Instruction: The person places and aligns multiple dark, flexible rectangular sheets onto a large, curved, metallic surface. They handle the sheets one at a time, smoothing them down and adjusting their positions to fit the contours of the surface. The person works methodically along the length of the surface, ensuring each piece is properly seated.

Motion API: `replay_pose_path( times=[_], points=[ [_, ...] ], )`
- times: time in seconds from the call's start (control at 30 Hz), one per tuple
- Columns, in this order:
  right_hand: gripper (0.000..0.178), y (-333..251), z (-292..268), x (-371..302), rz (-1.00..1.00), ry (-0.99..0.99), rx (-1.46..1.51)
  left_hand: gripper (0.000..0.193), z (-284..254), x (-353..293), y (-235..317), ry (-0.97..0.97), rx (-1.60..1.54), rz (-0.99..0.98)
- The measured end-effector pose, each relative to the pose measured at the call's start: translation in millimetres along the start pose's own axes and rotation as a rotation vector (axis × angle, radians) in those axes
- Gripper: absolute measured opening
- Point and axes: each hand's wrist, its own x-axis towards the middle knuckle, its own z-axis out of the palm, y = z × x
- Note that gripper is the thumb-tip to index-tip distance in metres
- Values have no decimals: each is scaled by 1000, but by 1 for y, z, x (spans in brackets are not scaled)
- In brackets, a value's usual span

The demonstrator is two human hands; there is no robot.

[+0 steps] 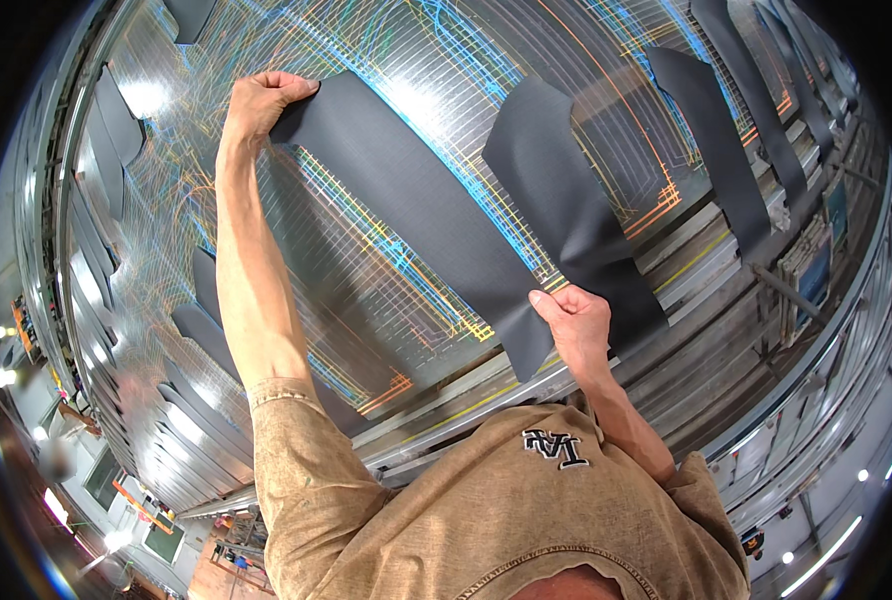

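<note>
A long dark grey sheet piece (401,185), flexible and leather-like, stretches slantwise between my two hands over a metal table. My left hand (264,103) reaches far across and pinches its far left corner. Close to the table's near edge, my right hand (574,318) grips the piece's right border with the thumb on top. The piece's near end hangs past the table edge. Just right of it lies a second dark grey piece (556,180), bent and wavy, its near end also drooping over the edge behind my right hand.
Coloured lines in blue, yellow and orange cover the metal table (656,195). Farther right, another dark strip (711,140) hangs over the near edge, with more beyond it. Several grey pieces (116,125) lie at the left. A rail (466,405) runs along the near edge.
</note>
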Motion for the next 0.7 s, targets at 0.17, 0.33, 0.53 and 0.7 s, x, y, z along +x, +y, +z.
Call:
replay_pose_path(
  times=[0.17,0.33,0.53,0.7],
  points=[
    [29,-5,-1,-1,19,-2,-32,19,0,1,-1,-11,-34,-7],
    [30,-1,-1,1,18,-1,-9,21,0,-1,0,-19,-10,-5],
    [32,-11,1,2,24,13,-78,16,-2,1,-1,-25,-42,4],
    [33,-10,-1,0,-31,10,-133,15,3,1,2,20,-1,-32]
  ],
)
